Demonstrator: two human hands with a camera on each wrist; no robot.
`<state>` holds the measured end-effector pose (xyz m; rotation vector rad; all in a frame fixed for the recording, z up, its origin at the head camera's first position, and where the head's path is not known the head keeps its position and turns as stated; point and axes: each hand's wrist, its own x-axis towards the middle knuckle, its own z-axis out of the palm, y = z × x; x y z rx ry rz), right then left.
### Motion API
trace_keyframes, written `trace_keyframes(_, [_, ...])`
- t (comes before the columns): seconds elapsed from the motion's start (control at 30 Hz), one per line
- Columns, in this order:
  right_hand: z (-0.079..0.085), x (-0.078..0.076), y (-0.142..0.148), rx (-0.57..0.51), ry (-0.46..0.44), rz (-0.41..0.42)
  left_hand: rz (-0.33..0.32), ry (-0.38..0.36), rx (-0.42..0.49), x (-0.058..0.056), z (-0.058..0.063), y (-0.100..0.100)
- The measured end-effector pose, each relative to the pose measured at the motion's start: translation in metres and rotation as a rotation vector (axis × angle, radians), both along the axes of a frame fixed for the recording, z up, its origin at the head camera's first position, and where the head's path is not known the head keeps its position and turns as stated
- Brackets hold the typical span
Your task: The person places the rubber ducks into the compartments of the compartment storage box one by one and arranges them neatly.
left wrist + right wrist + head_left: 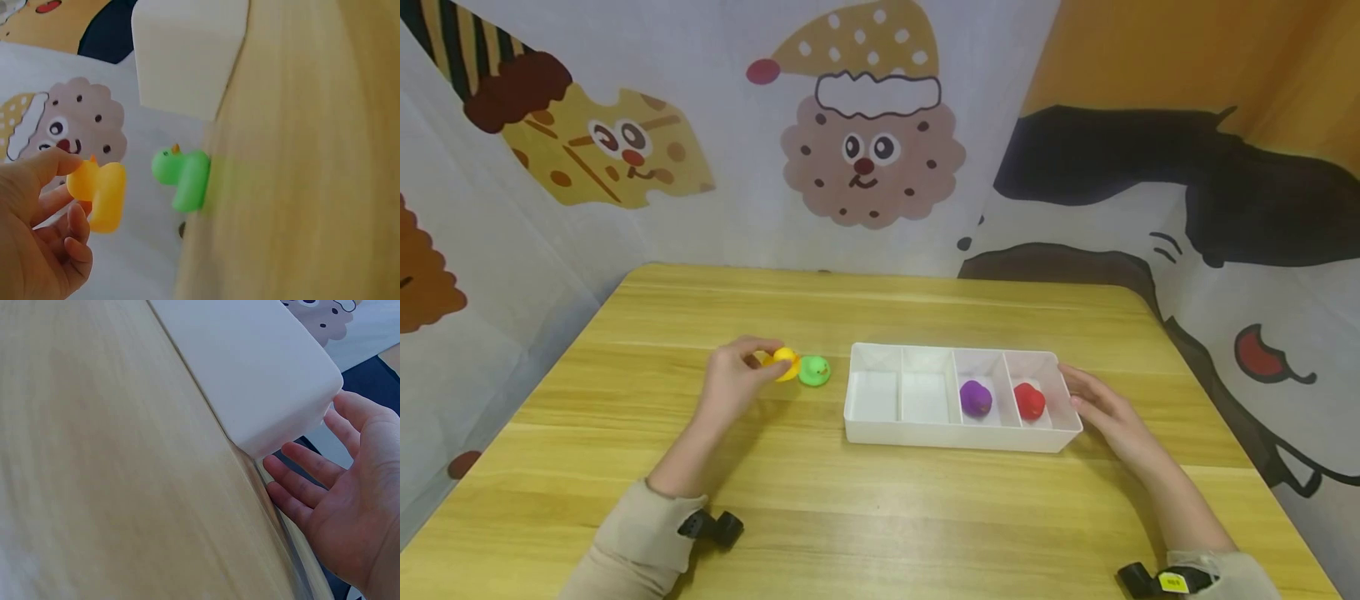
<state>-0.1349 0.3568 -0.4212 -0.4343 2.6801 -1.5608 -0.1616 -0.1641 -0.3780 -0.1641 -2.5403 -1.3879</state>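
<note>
My left hand [735, 375] pinches a yellow rubber duck [786, 363] between thumb and fingers. In the left wrist view that duck [107, 194] hangs above the tabletop. Just right of it, a green rubber duck [815, 371] sits on the table. A white box [962, 437] with a row of compartments stands right of the ducks. Its two left compartments hold nothing; a purple duck [976, 399] and a red duck [1030, 402] lie in the two right ones. My right hand [1105, 410] touches the box's right end, fingers [312, 464] loosely extended.
The wooden table [880, 517] reaches back to a hanging cloth [722, 225] printed with cartoon figures. Dark wrist cameras are strapped over both sleeves [632, 542].
</note>
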Motion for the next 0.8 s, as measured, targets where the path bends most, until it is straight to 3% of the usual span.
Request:
trace_keyframes(0.37, [0.0, 0.001, -0.001, 0.004, 0.004, 0.002, -0.102, 0.024, 0.059, 0.007, 0.017, 0.025])
trace_keyframes(0.8, [-0.002, 0.0, 0.001, -0.003, 0.025, 0.003, -0.282, 0.078, 0.097, 0.003, 0.029, 0.057])
